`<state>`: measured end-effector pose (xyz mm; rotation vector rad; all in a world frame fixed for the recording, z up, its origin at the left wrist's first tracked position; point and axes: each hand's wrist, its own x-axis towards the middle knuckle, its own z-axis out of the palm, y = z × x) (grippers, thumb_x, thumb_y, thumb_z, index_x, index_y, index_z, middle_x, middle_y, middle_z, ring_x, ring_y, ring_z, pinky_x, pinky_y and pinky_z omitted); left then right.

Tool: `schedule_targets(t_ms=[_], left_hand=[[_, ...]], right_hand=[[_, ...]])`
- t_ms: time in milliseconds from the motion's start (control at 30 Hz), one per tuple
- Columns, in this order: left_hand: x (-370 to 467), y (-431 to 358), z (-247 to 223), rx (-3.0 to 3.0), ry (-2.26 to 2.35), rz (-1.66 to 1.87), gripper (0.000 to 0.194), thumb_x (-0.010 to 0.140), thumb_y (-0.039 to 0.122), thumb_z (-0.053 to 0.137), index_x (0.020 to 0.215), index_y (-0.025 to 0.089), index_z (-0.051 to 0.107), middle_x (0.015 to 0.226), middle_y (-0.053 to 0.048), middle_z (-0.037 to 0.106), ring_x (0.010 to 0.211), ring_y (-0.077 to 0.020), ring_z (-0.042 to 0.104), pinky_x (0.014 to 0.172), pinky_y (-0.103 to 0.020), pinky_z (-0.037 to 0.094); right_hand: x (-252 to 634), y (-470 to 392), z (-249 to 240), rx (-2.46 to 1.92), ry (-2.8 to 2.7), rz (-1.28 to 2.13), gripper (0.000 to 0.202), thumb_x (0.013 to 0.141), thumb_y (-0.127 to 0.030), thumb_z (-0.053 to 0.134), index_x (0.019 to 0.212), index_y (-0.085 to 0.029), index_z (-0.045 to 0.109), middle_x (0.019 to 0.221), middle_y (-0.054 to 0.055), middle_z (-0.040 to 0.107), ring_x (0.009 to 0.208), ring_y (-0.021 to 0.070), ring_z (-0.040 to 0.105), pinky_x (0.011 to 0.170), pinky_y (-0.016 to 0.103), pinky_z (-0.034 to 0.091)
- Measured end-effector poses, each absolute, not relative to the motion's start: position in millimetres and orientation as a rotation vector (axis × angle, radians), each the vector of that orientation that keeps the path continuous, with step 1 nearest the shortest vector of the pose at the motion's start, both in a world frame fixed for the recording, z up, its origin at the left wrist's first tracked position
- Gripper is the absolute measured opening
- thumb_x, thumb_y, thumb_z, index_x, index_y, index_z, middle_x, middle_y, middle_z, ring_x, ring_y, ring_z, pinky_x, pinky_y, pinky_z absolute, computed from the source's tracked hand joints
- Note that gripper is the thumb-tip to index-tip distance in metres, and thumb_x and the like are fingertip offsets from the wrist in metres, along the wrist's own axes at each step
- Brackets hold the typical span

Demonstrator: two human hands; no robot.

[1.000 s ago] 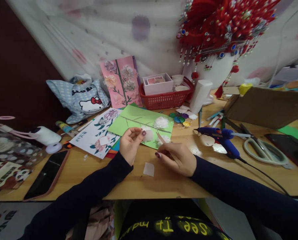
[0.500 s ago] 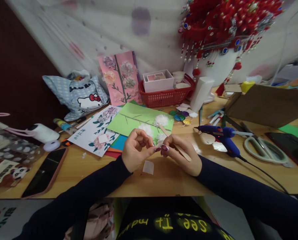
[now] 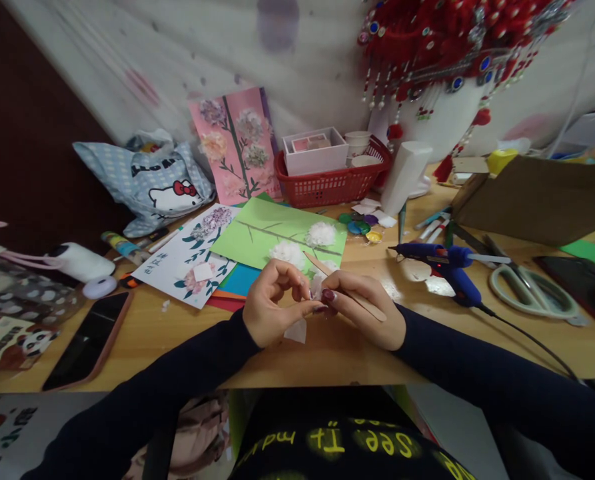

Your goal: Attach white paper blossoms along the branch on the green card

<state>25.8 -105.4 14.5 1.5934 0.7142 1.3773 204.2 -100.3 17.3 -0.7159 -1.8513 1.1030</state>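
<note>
My left hand [image 3: 272, 303] is closed in a pinch on a small crumpled piece of white tissue paper [image 3: 316, 285]. The fingertips of my right hand [image 3: 383, 300] meet it there and pinch the same tissue. A flat wooden craft stick [image 3: 364, 305] also lies in my right hand, its pointed end towards the green card [image 3: 257, 230]. White fluffy paper flowers [image 3: 321, 234] sit on the card along a drawn branch; one is partly hidden behind my fingers. Below my left fingers lies a thin white paper square [image 3: 297, 331], partly covered.
A blue glue gun [image 3: 440, 260] with its cord and some scissors [image 3: 532, 293] lie at the right. Small paint pots [image 3: 360, 227] stand behind my right hand. A red basket [image 3: 322, 187] is at the back, a phone [image 3: 90, 340] at the left, a floral white card [image 3: 177, 267] nearer.
The tissue between my fingertips now shows higher, bunched up above them. My left hand has dropped slightly over the paper square. The whole view has tilted a little downward.
</note>
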Motion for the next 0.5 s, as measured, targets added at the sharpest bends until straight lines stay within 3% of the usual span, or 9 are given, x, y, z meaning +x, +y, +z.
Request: schedule_targets(t_ms=[133, 233, 333, 500], left_hand=[[22.7, -102.8, 10.6, 1.587, 0.677, 1.329, 0.042, 0.064, 0.020, 0.081, 0.087, 0.020, 0.046, 0.073, 0.003, 0.055, 0.067, -0.0096, 0.054, 0.067, -0.024, 0.046], [21.9, -100.8, 10.7, 1.544, 0.695, 1.238, 0.035, 0.071, 0.030, 0.075, 0.094, 0.017, 0.052, 0.080, -0.002, 0.059, 0.074, -0.0118, 0.058, 0.071, -0.025, 0.049], [23.6, -100.2, 14.3, 1.531, 0.790, 1.189, 0.024, 0.081, 0.037, 0.065, 0.087, 0.014, 0.061, 0.079, -0.005, 0.064, 0.072, -0.0142, 0.062, 0.070, -0.027, 0.051], [26.3, -99.7, 18.2, 1.495, 0.975, 1.249, 0.024, 0.078, 0.037, 0.067, 0.075, 0.014, 0.063, 0.072, -0.004, 0.065, 0.067, -0.0143, 0.061, 0.066, -0.027, 0.051]], right_hand=[[203.6, -100.7, 18.7, -0.696, -1.850, 1.076, 0.019, 0.091, -0.026, 0.048, 0.081, -0.014, 0.059, 0.066, 0.001, 0.061, 0.056, 0.0086, 0.056, 0.055, 0.021, 0.047], [202.9, -100.5, 19.5, -0.654, -1.830, 1.078, 0.019, 0.091, -0.027, 0.048, 0.084, -0.014, 0.060, 0.070, 0.003, 0.063, 0.058, 0.0088, 0.057, 0.055, 0.021, 0.049], [202.3, -99.9, 19.5, -0.640, -1.821, 1.039, 0.017, 0.091, -0.024, 0.048, 0.085, -0.014, 0.060, 0.072, 0.004, 0.064, 0.061, 0.0092, 0.059, 0.057, 0.021, 0.049], [202.5, -99.0, 18.3, -0.660, -1.832, 0.969, 0.014, 0.090, -0.019, 0.048, 0.083, -0.014, 0.059, 0.071, 0.004, 0.065, 0.062, 0.0094, 0.059, 0.058, 0.021, 0.049]])
